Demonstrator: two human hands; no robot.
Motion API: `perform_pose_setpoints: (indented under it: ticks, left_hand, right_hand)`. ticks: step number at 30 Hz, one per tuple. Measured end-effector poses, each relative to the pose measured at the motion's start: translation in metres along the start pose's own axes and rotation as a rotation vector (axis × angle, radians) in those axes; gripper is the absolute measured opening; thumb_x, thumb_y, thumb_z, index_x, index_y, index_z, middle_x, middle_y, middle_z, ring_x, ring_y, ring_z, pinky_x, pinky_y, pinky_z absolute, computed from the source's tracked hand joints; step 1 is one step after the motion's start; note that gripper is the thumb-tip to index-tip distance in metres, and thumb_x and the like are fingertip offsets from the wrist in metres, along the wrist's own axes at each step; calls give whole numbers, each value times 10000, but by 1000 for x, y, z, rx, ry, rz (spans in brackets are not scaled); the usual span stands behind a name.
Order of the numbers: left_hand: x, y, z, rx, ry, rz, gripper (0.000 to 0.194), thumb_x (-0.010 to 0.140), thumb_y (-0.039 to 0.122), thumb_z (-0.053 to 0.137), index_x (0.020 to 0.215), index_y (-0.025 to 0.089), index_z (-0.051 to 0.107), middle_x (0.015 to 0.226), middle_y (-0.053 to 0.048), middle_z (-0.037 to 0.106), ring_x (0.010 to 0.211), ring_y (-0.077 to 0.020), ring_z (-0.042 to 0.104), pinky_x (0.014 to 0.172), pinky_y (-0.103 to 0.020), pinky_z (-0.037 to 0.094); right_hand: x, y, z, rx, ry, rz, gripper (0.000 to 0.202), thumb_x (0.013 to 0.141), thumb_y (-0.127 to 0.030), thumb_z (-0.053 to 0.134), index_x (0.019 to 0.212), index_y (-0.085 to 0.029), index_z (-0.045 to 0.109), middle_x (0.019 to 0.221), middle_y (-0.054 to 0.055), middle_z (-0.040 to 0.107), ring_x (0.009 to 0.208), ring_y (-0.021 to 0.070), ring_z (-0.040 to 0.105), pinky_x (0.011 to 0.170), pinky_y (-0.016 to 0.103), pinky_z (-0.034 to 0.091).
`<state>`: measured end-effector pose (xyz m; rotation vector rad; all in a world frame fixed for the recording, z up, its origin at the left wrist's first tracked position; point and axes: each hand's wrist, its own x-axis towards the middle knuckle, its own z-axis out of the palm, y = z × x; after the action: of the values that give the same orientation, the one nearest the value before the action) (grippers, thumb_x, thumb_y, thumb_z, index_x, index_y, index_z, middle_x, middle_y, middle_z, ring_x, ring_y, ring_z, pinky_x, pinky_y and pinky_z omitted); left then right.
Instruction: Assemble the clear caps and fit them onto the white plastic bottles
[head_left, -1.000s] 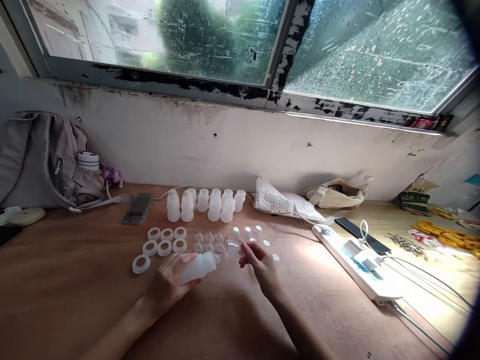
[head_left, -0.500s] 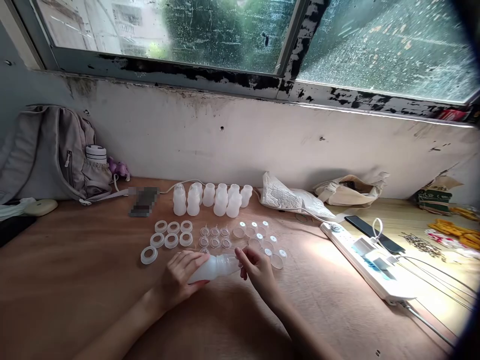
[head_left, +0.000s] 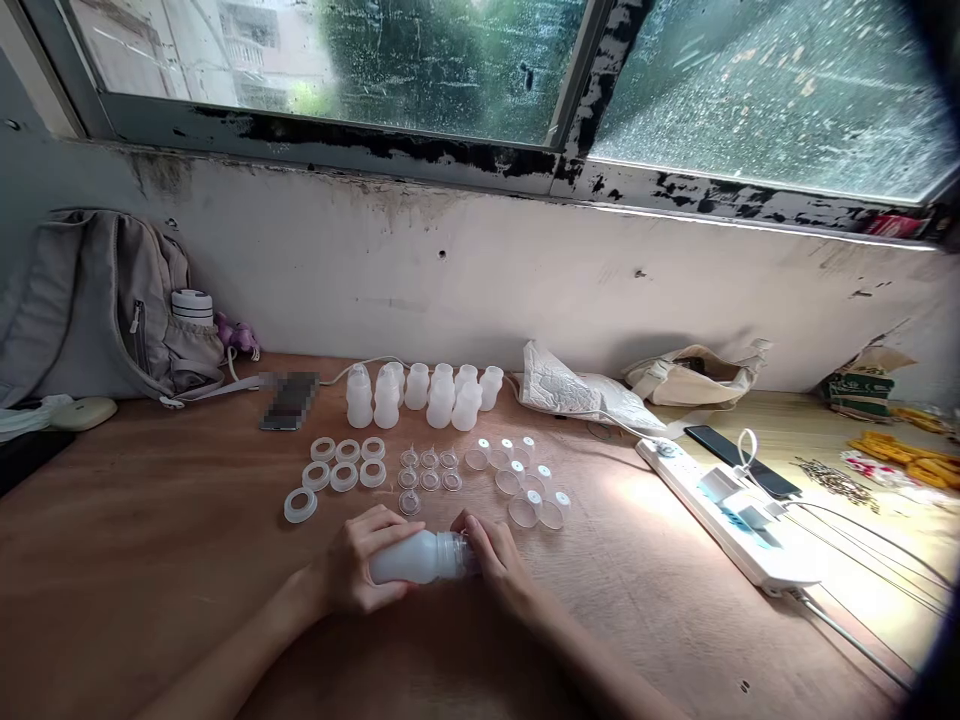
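Note:
My left hand is wrapped round the base of a milky-white baby bottle, held on its side just above the table. With closed fingers, my right hand grips the clear cap at the bottle's right end; the fingertips partly hide it. Beyond my hands lie several clear nipples in a small group. White bottle rings sit in rows on the left. Clear round caps with small white discs are spread on the right.
Several white bottles stand by the wall, beside white padded packages. A power strip with chargers and cables crosses the right side, near a phone. A grey backpack rests at the far left, next to a blurred-out item.
The bottle has come nearer to me and lies more level. My right fingers have closed further round its capped end. The nipple behind the bottle now shows fully.

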<state>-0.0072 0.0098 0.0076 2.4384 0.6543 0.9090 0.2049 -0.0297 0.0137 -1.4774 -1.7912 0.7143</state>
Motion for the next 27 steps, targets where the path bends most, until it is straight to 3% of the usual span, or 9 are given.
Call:
perform_pose_setpoints:
  ticks: [3, 14, 27]
  left_hand:
    - [-1, 1, -2, -15, 9, 33, 563, 638, 280, 622, 1180, 221, 482, 932, -70, 591, 778, -184, 541, 704, -344, 473]
    - [-2, 20, -8, -50, 17, 33, 570, 596, 224, 640, 1151, 214, 510, 853, -68, 587, 712, -179, 516, 623, -331, 462]
    - [-4, 15, 0, -35, 20, 30, 587, 582, 212, 654, 1150, 191, 507, 847, -73, 579, 709, -179, 516, 632, -338, 468]
  right_hand:
    - [-5, -2, 3, -44, -7, -39, 420, 900, -366, 173, 676, -198, 487, 647, 5, 547, 610, 137, 490, 670, 272, 368]
    - [-19, -4, 12, 99, 54, -233, 402, 896, -339, 156, 652, -192, 440, 536, 8, 458, 465, 125, 418, 488, 259, 336]
    - [-17, 3, 24, 165, 111, -223, 418, 893, -350, 177, 629, -188, 459, 539, 19, 483, 473, 126, 435, 481, 260, 331]
